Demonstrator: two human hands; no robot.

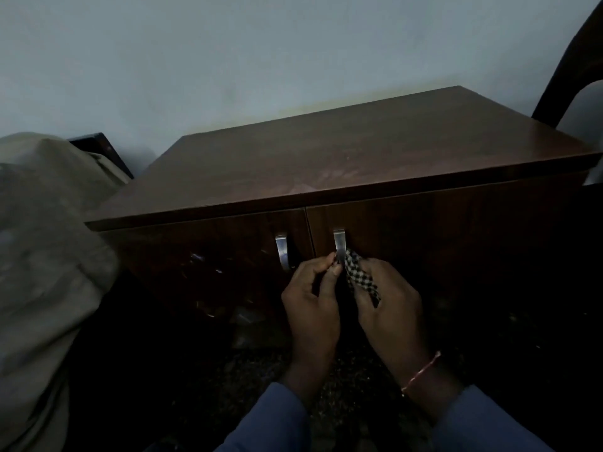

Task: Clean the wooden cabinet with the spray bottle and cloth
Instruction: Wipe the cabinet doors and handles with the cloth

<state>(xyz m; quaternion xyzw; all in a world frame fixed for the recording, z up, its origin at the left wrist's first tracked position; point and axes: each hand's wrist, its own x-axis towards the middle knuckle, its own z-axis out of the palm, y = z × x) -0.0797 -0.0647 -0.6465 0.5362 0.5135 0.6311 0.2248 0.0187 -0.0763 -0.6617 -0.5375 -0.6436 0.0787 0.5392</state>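
A low dark wooden cabinet with two doors stands against the wall. Each door has a metal handle: the left handle and the right handle. A black-and-white checked cloth is wrapped around the lower part of the right handle. My left hand pinches one end of the cloth beside the handle. My right hand grips the other end just right of it. No spray bottle is in view.
A beige fabric-covered bulk crowds the cabinet's left side, with a dark box corner behind it. A dark chair back rises at the top right. Speckled dark floor lies below the doors.
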